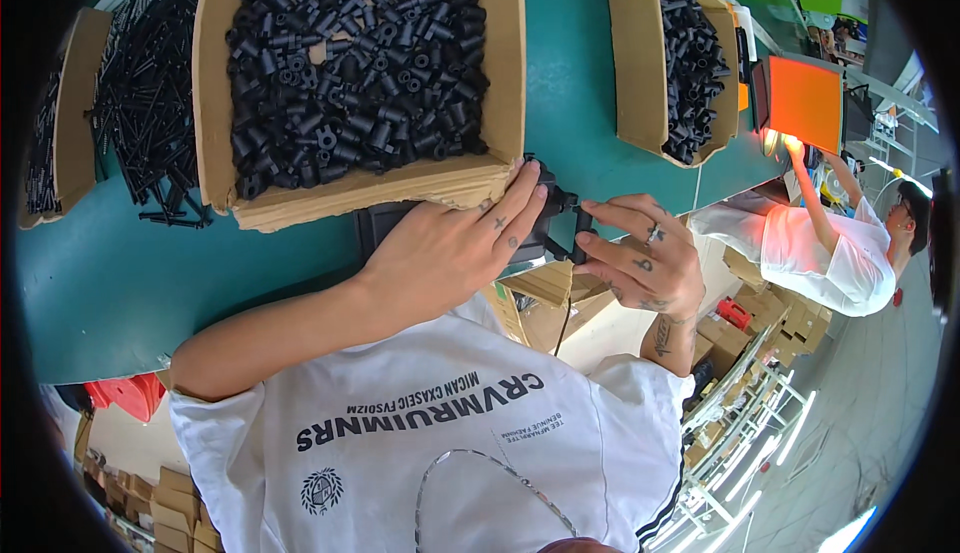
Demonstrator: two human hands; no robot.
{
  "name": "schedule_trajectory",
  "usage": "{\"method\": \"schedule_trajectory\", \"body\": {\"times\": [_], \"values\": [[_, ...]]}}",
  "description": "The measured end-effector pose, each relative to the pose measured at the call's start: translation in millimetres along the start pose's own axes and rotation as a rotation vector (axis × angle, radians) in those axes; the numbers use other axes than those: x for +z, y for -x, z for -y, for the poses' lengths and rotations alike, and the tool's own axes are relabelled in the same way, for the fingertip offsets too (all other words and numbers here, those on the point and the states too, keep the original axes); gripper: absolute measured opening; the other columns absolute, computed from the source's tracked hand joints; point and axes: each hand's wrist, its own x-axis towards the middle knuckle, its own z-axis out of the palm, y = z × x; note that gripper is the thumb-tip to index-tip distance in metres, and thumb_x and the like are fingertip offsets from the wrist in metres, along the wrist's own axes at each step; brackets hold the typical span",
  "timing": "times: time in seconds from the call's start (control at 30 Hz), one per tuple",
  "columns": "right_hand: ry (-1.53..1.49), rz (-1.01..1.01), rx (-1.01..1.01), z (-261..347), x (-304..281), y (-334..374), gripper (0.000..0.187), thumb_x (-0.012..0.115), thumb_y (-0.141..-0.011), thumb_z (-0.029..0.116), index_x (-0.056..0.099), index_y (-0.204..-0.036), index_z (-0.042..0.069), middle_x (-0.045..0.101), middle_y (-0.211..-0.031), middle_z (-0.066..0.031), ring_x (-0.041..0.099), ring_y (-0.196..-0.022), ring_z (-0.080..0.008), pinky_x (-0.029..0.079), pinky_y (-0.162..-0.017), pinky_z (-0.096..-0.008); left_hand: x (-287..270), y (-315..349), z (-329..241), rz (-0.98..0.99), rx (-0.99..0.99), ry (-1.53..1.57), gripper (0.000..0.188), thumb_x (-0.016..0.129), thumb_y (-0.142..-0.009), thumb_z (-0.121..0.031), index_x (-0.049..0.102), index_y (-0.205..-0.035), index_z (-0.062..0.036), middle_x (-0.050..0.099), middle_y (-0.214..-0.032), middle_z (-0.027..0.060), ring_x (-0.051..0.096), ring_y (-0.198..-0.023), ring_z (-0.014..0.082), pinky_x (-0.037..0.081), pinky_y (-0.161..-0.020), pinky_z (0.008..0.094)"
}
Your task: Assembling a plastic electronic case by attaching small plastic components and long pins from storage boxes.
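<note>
My left hand [450, 248] lies across a dark black plastic-looking housing [377, 225] at the table's near edge. Its fingers reach over the housing to the far side, and its thumb is hidden. At the housing's right end, my right hand [645, 258] pinches a short black cylindrical part [583, 231] between thumb and fingers. Small black fittings [562, 200] stick out of the housing beside that part. Just beyond my left hand stands a large cardboard box [375, 198] full of small black tubular pieces [350, 73].
Long black screws or rods [150, 93] lie heaped at the left by another cardboard box [80, 113]. A smaller box [640, 83] of black parts stands on the green table [565, 83] at the right. Beyond it, another person [830, 253] works near an orange-lit panel [805, 103].
</note>
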Motion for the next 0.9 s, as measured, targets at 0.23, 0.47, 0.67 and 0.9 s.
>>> {"method": "schedule_trajectory", "body": {"times": [0.23, 0.47, 0.67, 0.9], "values": [[0.054, 0.002, 0.045, 8.2, 4.7, -0.8, 0.051, 0.089, -0.054, 0.018, 0.077, -0.102, 0.004, 0.072, -0.115, -0.0204, 0.070, -0.093, -0.0371, 0.058, -0.073, -0.0407, -5.6, -0.2, -0.5, 0.014, 0.057, -0.115, 0.071, 0.068, -0.082, -0.015, 0.049, -0.147, 0.0061, 0.039, -0.162, 0.0184, 0.042, -0.148, 0.0290, 0.052, -0.102, 0.0357], [0.156, 0.070, 0.042, 14.5, 3.8, -2.2, 0.053, 0.089, -0.056, 0.015, 0.075, -0.105, 0.003, 0.071, -0.118, -0.0195, 0.069, -0.095, -0.0370, 0.058, -0.075, -0.0423, -8.6, -1.5, 0.3, -0.026, 0.063, -0.139, 0.054, 0.066, -0.086, -0.016, 0.063, -0.136, 0.0010, 0.046, -0.157, 0.0144, 0.051, -0.139, 0.0259, 0.055, -0.095, 0.0311], [0.089, 0.079, 0.065, 9.5, 5.9, -5.1, 0.050, 0.084, -0.058, 0.010, 0.074, -0.107, 0.001, 0.068, -0.118, -0.0179, 0.069, -0.100, -0.0343, 0.060, -0.078, -0.0385, -9.4, -1.7, -0.2, 0.004, 0.053, -0.093, 0.055, 0.067, -0.084, -0.014, 0.063, -0.137, 0.0006, 0.044, -0.158, 0.0154, 0.048, -0.142, 0.0290, 0.055, -0.097, 0.0345], [-0.087, -0.087, 0.099, -4.0, 18.5, 7.4, 0.048, 0.091, -0.058, 0.017, 0.074, -0.101, 0.000, 0.073, -0.112, -0.0174, 0.073, -0.092, -0.0322, 0.061, -0.077, -0.0378, -7.4, -0.3, -0.6, 0.003, 0.052, -0.127, 0.056, 0.066, -0.084, -0.015, 0.063, -0.138, -0.0011, 0.042, -0.160, 0.0147, 0.048, -0.142, 0.0285, 0.053, -0.100, 0.0361]]}}
